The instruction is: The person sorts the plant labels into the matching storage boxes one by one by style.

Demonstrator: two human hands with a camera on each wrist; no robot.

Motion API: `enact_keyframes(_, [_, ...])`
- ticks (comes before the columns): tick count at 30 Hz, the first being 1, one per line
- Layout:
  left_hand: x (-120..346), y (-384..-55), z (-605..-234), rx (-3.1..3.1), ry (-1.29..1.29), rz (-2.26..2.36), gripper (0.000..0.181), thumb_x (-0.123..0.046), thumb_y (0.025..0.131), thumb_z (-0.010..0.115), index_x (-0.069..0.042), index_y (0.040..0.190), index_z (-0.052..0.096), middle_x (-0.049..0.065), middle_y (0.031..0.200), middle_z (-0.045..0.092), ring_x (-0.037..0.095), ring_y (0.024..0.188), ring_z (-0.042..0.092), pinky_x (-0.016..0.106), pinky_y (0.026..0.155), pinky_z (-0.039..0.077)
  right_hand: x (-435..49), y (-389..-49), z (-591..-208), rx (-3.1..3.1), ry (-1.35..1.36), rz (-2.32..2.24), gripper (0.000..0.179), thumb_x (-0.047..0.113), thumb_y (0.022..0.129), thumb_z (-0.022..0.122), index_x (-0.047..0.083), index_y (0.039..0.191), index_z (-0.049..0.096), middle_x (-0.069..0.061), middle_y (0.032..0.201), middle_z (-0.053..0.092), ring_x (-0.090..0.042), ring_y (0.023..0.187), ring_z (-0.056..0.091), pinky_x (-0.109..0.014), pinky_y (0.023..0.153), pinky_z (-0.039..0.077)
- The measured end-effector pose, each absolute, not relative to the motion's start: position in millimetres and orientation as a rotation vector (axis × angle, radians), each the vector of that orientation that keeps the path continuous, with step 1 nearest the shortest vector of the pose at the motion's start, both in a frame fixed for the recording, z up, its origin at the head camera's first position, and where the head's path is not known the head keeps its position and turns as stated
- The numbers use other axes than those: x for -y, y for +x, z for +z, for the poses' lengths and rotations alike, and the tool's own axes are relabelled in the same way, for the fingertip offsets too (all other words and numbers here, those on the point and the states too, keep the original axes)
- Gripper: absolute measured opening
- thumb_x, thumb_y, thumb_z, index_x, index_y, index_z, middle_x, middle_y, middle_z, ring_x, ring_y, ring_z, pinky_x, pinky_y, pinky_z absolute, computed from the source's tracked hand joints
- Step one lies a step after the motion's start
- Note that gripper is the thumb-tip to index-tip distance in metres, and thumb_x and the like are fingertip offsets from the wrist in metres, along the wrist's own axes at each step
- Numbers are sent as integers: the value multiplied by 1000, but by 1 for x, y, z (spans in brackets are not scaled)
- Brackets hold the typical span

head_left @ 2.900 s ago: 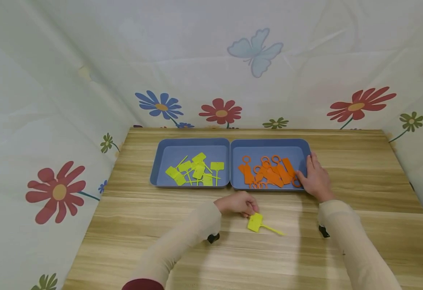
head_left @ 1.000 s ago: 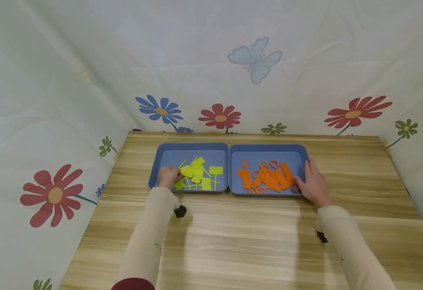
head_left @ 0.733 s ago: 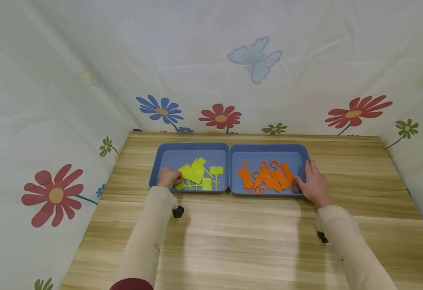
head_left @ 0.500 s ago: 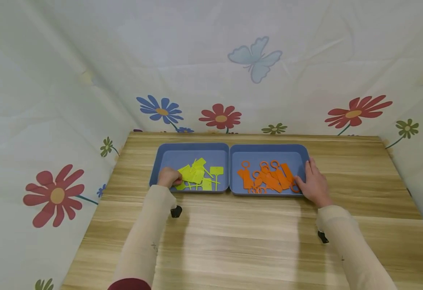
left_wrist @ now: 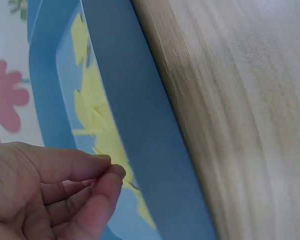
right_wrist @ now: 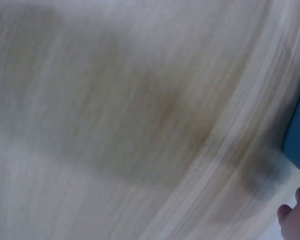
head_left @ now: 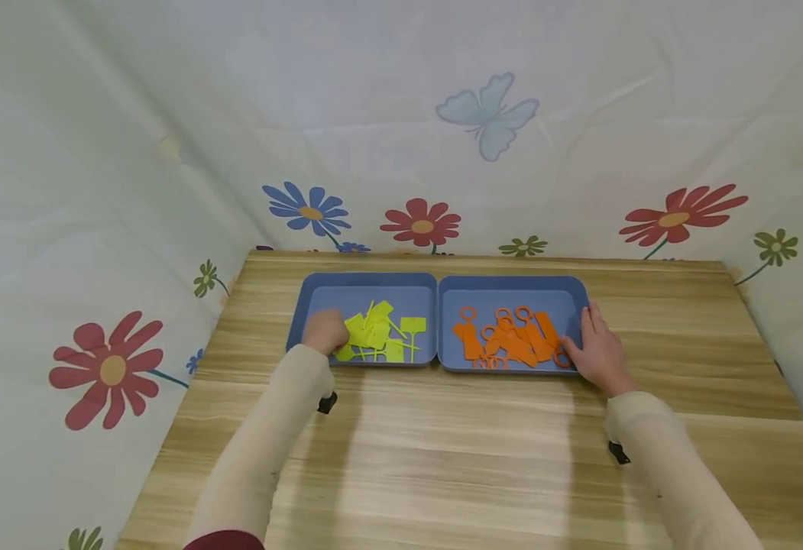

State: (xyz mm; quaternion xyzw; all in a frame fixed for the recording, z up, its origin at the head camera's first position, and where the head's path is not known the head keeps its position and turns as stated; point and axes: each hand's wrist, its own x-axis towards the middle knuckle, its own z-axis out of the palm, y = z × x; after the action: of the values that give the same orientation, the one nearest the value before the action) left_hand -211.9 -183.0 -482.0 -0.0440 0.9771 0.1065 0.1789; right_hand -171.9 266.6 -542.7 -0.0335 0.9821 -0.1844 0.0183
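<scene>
My left hand is inside the left blue tray, at its left end. In the left wrist view, thumb and index fingertips meet and pinch a yellow tag at the pile; the pinched edge is mostly hidden. Several yellow tags with thin stems lie heaped beside the hand. My right hand holds the right wall of the right blue tray, thumb over the inside and fingers along the outside. Several orange tags with ring ends lie in that tray. Only fingertips of this hand show in the right wrist view.
Both trays stand side by side near the back of a wood-grain table. A pale wall covering printed with flowers and a butterfly rises behind the table and at its sides.
My left hand has carried a yellow tag from the table in front of the trays into the left tray. Lately it shifts slightly, and the yellow heap moves a little. The right hand stays in place.
</scene>
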Motion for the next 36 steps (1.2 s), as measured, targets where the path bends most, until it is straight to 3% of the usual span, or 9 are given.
enact_keyframes(6, [158, -200, -468, -2789, -3, 78, 20, -7, 83, 47, -10, 64, 51, 3, 60, 44, 15, 53, 37, 26, 42, 30, -270, -172, -545, -3064, -96, -575, 72, 35, 91, 40, -12, 137, 10, -25, 146, -4, -46, 128, 15, -60, 100, 18])
enact_keyframes(9, [145, -192, -464, -2806, 77, -30, 26, -11, 85, 49, -12, 59, 46, 1, 56, 38, 14, 52, 35, 26, 42, 29, -271, -171, -546, -3098, -90, -564, 67, 32, 92, 38, -11, 137, 13, -25, 146, 1, -45, 129, 16, -60, 100, 16])
enact_keyframes(14, [125, -178, -461, -2826, 210, -154, 39, -16, 85, 53, -15, 51, 34, -3, 49, 26, 11, 47, 26, 24, 40, 22, -268, -169, -547, -3342, -213, -474, 48, 21, 87, 47, -9, 125, 43, -24, 135, 35, -39, 121, 34, -58, 94, 28])
enact_keyframes(16, [117, -173, -459, -2838, 263, -152, 40, -18, 86, 52, -15, 50, 35, -3, 48, 26, 11, 46, 26, 25, 41, 23, -263, -169, -543, -3496, -354, -436, 34, 16, 82, 54, -7, 108, 58, -22, 116, 54, -37, 106, 48, -54, 85, 37])
enact_keyframes(18, [111, -169, -456, -2897, 351, -164, 40, -23, 86, 52, -16, 49, 38, -4, 46, 31, 10, 46, 30, 27, 49, 32, -257, -169, -537, -3627, -532, -414, 21, 12, 77, 60, -4, 89, 65, -17, 92, 63, -33, 84, 56, -46, 72, 44])
enact_keyframes(22, [101, -170, -453, -3240, 648, -100, 39, -26, 85, 51, -17, 47, 43, -4, 42, 39, 13, 45, 35, 31, 60, 33, -240, -173, -513, -3719, -808, -378, 12, 12, 72, 65, 2, 65, 63, -8, 58, 56, -22, 53, 45, -32, 51, 38])
enact_keyframes(25, [98, -178, -452, -3553, 914, 14, 33, -24, 84, 51, -16, 53, 52, -3, 47, 49, 16, 51, 40, 32, 60, 30, -228, -177, -490, -3733, -914, -391, 23, 15, 74, 62, 7, 55, 53, -3, 50, 46, -17, 49, 36, -27, 46, 29])
enact_keyframes(28, [97, -194, -448, -3753, 1066, 192, 23, -22, 84, 51, -15, 65, 62, -1, 62, 60, 17, 64, 47, 33, 66, 33, -218, -187, -467, -3804, -978, -522, 31, 18, 78, 57, 8, 50, 47, -3, 47, 44, -19, 47, 37, -27, 44, 28])
enact_keyframes(36, [107, -242, -437, -3939, 835, 431, 13, -20, 84, 54, -12, 82, 65, 3, 85, 63, 21, 84, 54, 37, 78, 37, -219, -218, -419, -3947, -833, -597, 30, 18, 82, 53, 2, 57, 58, -11, 54, 58, -29, 50, 50, -33, 39, 34])
